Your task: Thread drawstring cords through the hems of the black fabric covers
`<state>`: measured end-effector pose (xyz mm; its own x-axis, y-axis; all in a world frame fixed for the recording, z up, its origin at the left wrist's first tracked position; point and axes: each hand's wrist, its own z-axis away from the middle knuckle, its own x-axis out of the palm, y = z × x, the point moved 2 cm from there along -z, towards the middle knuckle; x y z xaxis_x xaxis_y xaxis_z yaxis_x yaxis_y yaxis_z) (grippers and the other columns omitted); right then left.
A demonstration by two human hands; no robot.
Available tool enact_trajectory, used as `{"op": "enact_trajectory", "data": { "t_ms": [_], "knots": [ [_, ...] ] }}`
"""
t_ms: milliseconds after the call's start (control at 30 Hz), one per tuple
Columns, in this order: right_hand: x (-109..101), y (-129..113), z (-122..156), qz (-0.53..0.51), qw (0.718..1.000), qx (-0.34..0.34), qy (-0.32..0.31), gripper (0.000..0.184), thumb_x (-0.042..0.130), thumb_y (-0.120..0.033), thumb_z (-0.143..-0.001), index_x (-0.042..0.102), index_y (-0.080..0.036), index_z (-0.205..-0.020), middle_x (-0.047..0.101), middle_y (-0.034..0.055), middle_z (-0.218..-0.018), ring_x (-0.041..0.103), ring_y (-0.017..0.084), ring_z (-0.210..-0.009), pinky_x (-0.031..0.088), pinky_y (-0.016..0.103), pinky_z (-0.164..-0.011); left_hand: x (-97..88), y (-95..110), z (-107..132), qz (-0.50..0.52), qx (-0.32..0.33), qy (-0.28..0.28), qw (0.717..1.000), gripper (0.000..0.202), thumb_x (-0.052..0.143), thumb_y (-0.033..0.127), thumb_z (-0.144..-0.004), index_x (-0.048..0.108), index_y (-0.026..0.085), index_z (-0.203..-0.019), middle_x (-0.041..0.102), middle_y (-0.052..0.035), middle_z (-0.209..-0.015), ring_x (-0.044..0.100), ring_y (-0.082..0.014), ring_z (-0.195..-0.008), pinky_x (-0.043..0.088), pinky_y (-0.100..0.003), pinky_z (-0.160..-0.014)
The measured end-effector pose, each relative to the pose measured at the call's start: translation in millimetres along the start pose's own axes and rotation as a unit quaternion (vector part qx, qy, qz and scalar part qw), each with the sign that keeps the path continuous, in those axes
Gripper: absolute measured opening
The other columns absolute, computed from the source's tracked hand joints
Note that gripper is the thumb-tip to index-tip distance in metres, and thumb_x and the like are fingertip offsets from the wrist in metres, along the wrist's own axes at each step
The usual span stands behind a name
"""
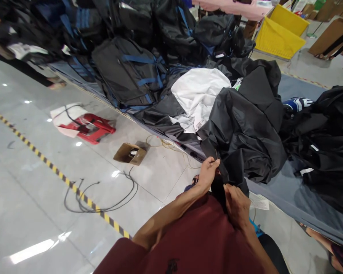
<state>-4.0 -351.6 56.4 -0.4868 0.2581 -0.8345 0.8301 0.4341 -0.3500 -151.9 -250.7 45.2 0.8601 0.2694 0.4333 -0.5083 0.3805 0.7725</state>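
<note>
A large black fabric piece (246, 129) lies bunched on the table edge in front of me, with its near edge hanging down toward my body. My left hand (208, 172) pinches that edge between thumb and fingers. Just to the right and lower, my right hand (236, 203) is closed on the same edge, its fingertips pressed together. Between the two hands the edge is held fairly straight. Crumpled white fabric (201, 95) rests against the black fabric on its far left side.
Black backpacks with blue straps (131, 72) are heaped along the table (291, 194). More black fabric (326, 152) lies to the right. On the floor are an open cardboard box (130, 153), a red object (91, 127), and a loose cable (125, 198). A yellow bin (281, 32) stands behind.
</note>
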Motion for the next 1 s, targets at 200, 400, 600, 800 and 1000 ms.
{"op": "enact_trajectory", "data": {
  "t_ms": [200, 400, 600, 800, 1000],
  "knots": [
    [-16, 10, 3, -0.021, 0.999, -0.026, -0.015, 0.014, 0.055, -0.024, -0.115, 0.069, -0.019, -0.116, 0.073, 0.0027, -0.084, 0.064, 0.018, -0.071, 0.046, 0.032, -0.07, -8.5, 26, -23, 0.006, 0.014, 0.002, 1.0, 0.061, 0.092, 0.067, -0.068, 0.051, 0.022, -0.074, 0.06, 0.0027, -0.066, 0.056, -0.0105, -0.056, 0.048, -0.023, -0.058],
    [-17, 21, 11, 0.009, 0.999, -0.05, -0.008, 0.019, 0.051, -0.022, -0.116, 0.069, -0.018, -0.111, 0.067, 0.0006, -0.074, 0.057, 0.017, -0.064, 0.041, 0.032, -0.064, -3.5, 26, -20, -0.021, 0.015, -0.033, 0.999, 0.062, 0.094, 0.064, -0.069, 0.05, 0.021, -0.072, 0.058, 0.0037, -0.063, 0.056, -0.0107, -0.058, 0.054, -0.025, -0.064],
    [-11, 13, 6, 0.022, 1.0, -0.016, 0.003, 0.014, 0.056, -0.025, -0.114, 0.068, -0.017, -0.116, 0.072, 0.0019, -0.079, 0.06, 0.017, -0.067, 0.042, 0.033, -0.065, -2.8, 17, -16, -0.015, 0.025, -0.016, 0.999, 0.063, 0.095, 0.063, -0.068, 0.048, 0.022, -0.074, 0.061, 0.0043, -0.061, 0.057, -0.0111, -0.057, 0.049, -0.024, -0.061],
    [6, 7, -3, 0.034, 0.998, 0.02, 0.049, 0.013, 0.054, -0.023, -0.114, 0.066, -0.017, -0.116, 0.074, 0.0051, -0.085, 0.065, 0.017, -0.069, 0.044, 0.032, -0.067, 2.4, 1, -2, -0.001, 0.017, -0.018, 1.0, 0.062, 0.095, 0.063, -0.069, 0.048, 0.022, -0.076, 0.063, 0.0047, -0.061, 0.057, -0.0104, -0.055, 0.049, -0.023, -0.06],
    [-8, 17, 0, 0.01, 1.0, -0.001, 0.018, 0.015, 0.054, -0.023, -0.114, 0.068, -0.017, -0.115, 0.072, 0.0027, -0.08, 0.065, 0.016, -0.067, 0.045, 0.031, -0.065, -4.1, 9, -9, 0.001, -0.039, -0.014, 0.999, 0.062, 0.096, 0.063, -0.067, 0.051, 0.022, -0.078, 0.065, 0.0016, -0.067, 0.064, -0.0127, -0.061, 0.056, -0.025, -0.063]
  ]
}}
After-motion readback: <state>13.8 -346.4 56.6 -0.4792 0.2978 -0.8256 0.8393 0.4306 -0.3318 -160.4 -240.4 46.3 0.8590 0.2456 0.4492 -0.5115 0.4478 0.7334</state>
